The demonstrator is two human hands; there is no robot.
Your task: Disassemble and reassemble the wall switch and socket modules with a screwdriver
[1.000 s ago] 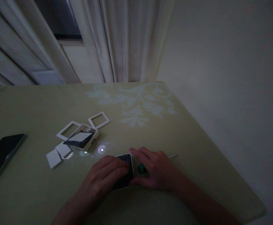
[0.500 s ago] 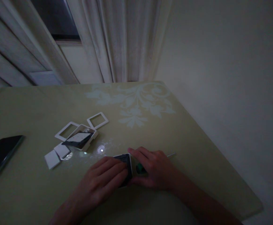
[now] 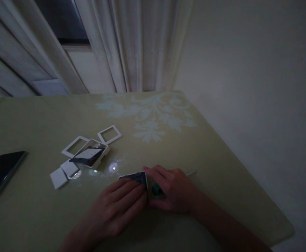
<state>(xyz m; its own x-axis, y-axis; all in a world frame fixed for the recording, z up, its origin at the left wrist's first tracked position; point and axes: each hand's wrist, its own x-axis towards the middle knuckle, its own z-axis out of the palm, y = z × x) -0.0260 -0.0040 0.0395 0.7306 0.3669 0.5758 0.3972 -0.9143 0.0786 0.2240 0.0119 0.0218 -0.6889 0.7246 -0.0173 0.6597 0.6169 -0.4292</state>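
Near the table's front, a white square switch box with a dark insert (image 3: 139, 176) sits between my hands. My left hand (image 3: 121, 206) lies over it with the fingers together, covering much of the insert and gripping it. My right hand (image 3: 172, 189) has its fingertips and thumb at the box's right edge. Tucked in that same palm is a screwdriver (image 3: 156, 189), its green handle toward the box and its thin metal shaft sticking out past the knuckles. The undersides of both hands are hidden.
A second white box (image 3: 103, 154) holds a tilted dark-backed panel (image 3: 89, 154). Around it lie two white frames (image 3: 110, 134) and two small white plates (image 3: 59, 178). A dark phone (image 3: 1, 175) rests at far left. The table's right edge runs beside a wall.
My left hand has slid slightly right and down over the dark insert, baring more of the box's upper left edge. My right hand and the screwdriver have barely moved.
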